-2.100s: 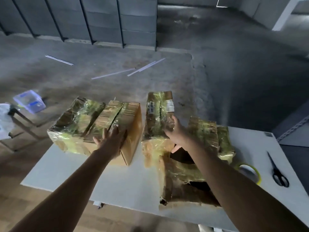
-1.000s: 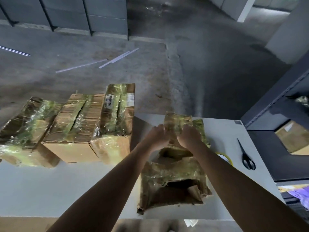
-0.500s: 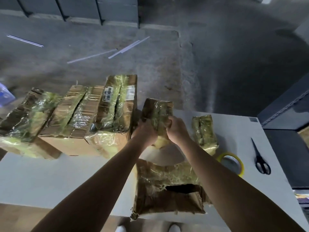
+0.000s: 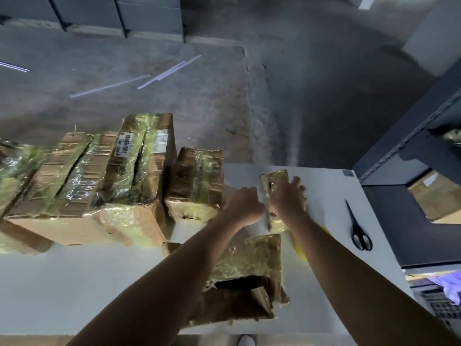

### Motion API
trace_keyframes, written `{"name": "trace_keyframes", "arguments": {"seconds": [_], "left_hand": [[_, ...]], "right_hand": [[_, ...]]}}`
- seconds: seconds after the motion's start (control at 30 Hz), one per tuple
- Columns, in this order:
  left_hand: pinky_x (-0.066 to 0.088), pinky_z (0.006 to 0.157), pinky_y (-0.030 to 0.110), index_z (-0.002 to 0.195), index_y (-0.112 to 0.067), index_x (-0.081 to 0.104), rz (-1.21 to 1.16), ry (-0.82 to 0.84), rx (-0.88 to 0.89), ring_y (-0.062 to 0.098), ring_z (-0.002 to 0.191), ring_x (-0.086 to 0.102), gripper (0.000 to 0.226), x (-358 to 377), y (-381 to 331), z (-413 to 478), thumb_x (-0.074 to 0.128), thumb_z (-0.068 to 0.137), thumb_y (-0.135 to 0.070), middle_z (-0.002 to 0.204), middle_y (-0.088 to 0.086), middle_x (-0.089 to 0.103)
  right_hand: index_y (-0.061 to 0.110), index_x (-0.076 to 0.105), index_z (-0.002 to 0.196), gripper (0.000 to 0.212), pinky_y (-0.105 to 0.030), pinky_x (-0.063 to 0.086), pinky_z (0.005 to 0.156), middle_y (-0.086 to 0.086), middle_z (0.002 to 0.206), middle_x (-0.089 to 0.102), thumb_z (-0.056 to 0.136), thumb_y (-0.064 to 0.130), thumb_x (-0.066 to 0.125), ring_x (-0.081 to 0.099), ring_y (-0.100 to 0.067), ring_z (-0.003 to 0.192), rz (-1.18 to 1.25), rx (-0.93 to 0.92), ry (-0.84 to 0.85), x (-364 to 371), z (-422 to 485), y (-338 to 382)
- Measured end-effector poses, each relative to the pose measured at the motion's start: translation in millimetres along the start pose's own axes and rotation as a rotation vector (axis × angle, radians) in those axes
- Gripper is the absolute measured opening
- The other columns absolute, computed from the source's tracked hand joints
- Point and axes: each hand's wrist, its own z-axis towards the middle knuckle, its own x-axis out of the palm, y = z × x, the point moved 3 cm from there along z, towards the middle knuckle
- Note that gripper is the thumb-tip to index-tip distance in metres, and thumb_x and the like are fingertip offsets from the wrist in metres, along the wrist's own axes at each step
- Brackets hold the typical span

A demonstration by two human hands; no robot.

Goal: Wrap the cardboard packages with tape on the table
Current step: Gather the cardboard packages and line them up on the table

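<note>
The right hand (image 4: 287, 199) grips a small taped package (image 4: 274, 179) on the white bench (image 4: 324, 186). The left hand (image 4: 245, 206) sits just beside it, fingers hidden, grip unclear. Scissors (image 4: 359, 231) lie near.

A white bench (image 4: 74, 283) is carrying a row of taped cardboard packages (image 4: 82, 176) at left. A torn package (image 4: 249, 283) is lying near the front edge, scissors (image 4: 359, 231) at right.

Forearms, left hand (image 4: 245, 206) and right hand (image 4: 287, 199) are bare; the shoe (image 4: 246, 340) is pale.
</note>
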Motion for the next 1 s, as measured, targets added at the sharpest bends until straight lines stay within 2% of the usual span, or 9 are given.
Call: {"name": "trace_keyframes", "arguments": {"seconds": [0.2,0.37,0.53,0.63,0.73,0.8,0.87,0.93,1.0], "left_hand": [[0.048,0.066,0.028,0.109,0.0,0.066,-0.256,0.205,0.016,0.028,0.096,0.065,0.025,40,-22,15,0.048,0.097,-0.013,0.107,0.012,0.067],[0.056,0.076,0.036,0.104,-0.007,0.064,-0.288,0.139,-0.031,0.02,0.087,0.064,0.018,40,7,40,0.05,0.095,-0.015,0.096,0.009,0.067],[0.042,0.074,0.026,0.119,-0.007,0.062,-0.093,0.027,-0.04,0.026,0.106,0.061,0.028,0,31,19,0.044,0.098,-0.014,0.117,0.014,0.064],[0.042,0.084,0.024,0.121,-0.009,0.062,-0.101,-0.097,-0.025,0.023,0.115,0.057,0.032,-23,42,-1,0.042,0.097,-0.009,0.127,0.01,0.061],[0.047,0.094,0.032,0.117,-0.009,0.064,-0.07,-0.064,0.09,0.024,0.114,0.058,0.028,-35,49,-21,0.045,0.098,-0.012,0.125,0.011,0.062],[0.051,0.09,0.037,0.11,-0.007,0.067,-0.034,-0.05,0.177,0.025,0.104,0.063,0.023,-37,59,-38,0.05,0.096,-0.014,0.114,0.011,0.067],[0.051,0.084,0.032,0.111,-0.007,0.065,0.042,-0.057,0.242,0.023,0.099,0.064,0.023,-37,71,-58,0.056,0.094,-0.02,0.11,0.011,0.067],[0.046,0.085,0.029,0.126,-0.01,0.056,0.171,-0.023,0.285,0.021,0.106,0.058,0.043,-33,83,-81,0.061,0.091,-0.034,0.12,0.01,0.061],[0.044,0.096,0.037,0.141,-0.015,0.041,0.333,0.053,0.319,0.023,0.12,0.047,0.068,-23,94,-103,0.063,0.086,-0.049,0.136,0.009,0.048]], "right_hand": [[0.007,0.04,0.131,0.051,-0.039,0.047,0.081,-0.016,0.119,0.057,0.092,0.033,0.059,0.056,-0.038,0.109,0.343,0.048,0.2,20,3,-43],[0.002,0.054,0.121,0.04,-0.036,0.045,0.08,-0.02,0.116,0.064,0.096,0.033,0.055,0.059,-0.039,0.108,0.298,-0.038,0.12,31,18,-21],[0.003,0.065,0.102,0.027,-0.029,0.042,0.062,-0.012,0.092,0.068,0.093,0.027,0.056,0.064,-0.031,0.087,0.345,-0.134,0.15,47,20,30],[0.002,0.069,0.083,0.029,-0.025,0.035,0.047,-0.007,0.07,0.063,0.092,0.027,0.057,0.063,-0.024,0.069,0.326,-0.129,0.261,52,17,46],[0.006,0.067,0.094,0.025,-0.025,0.04,0.052,-0.005,0.083,0.065,0.091,0.029,0.056,0.066,-0.026,0.081,0.275,-0.152,0.307,39,5,57],[0.002,0.061,0.106,0.025,-0.029,0.045,0.062,-0.011,0.099,0.063,0.095,0.022,0.051,0.064,-0.03,0.093,0.197,-0.171,0.302,21,-12,62],[-0.002,0.058,0.114,0.029,-0.036,0.05,0.077,-0.017,0.111,0.062,0.099,0.019,0.045,0.061,-0.033,0.101,0.128,-0.232,0.271,3,-30,68],[-0.005,0.061,0.112,0.029,-0.038,0.051,0.083,-0.02,0.11,0.064,0.098,0.015,0.047,0.061,-0.034,0.1,0.107,-0.288,0.251,-8,-52,75],[-0.006,0.064,0.101,0.024,-0.035,0.05,0.074,-0.02,0.097,0.065,0.094,0.012,0.05,0.062,-0.034,0.09,0.126,-0.327,0.216,-11,-68,80]]}}
